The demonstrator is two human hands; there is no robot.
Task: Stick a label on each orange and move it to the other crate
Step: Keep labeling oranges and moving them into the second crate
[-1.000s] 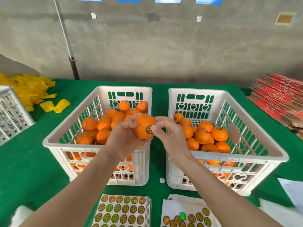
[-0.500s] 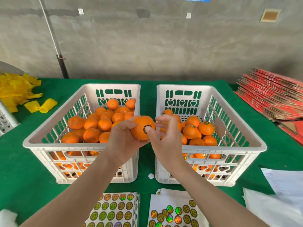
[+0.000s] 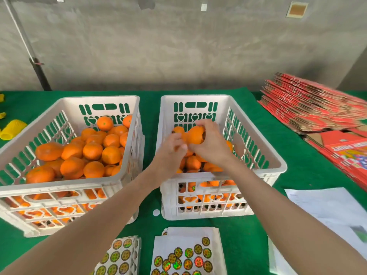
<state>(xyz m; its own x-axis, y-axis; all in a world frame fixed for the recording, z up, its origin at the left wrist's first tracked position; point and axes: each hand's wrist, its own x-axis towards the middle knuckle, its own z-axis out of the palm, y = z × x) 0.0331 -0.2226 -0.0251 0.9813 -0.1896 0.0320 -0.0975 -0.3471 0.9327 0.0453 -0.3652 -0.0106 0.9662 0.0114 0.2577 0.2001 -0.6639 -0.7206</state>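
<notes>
**Item:** round orange fruit (image 3: 195, 134), smooth-skinned. Held in the air over the inside of the right white slotted plastic crate (image 3: 278, 167), above its far half and the heap of oranges (image 3: 192, 162) already lying there. Near-spherical, so it has no long axis to align. Its label is not visible; the fingers may be covering it.

**Holder:** right hand (image 3: 210, 143), fingers curled round the fruit from the right and above.

**Adjacent:** left hand (image 3: 168, 153), just beside the fruit on its left and near side, fingers bent. It cannot be told whether this hand touches the fruit or holds anything. The two hands sit close together.

**Governing relation:** the fruit hangs directly over the heap and inside the rim, so the release path appears to be straight down. The right hand is the one placed to make it.

**Source stock:** left white slotted plastic crate (image 3: 65, 100), far fuller, holding a pile of unlabelled-looking oranges (image 3: 93, 151).

**Supplies:** two sheets of round holographic stickers (image 3: 186, 255), near edge, on the green cloth table (image 3: 248, 245).

**Periphery:** stack of flattened red cardboard cartons (image 3: 309, 108) at right.
</notes>
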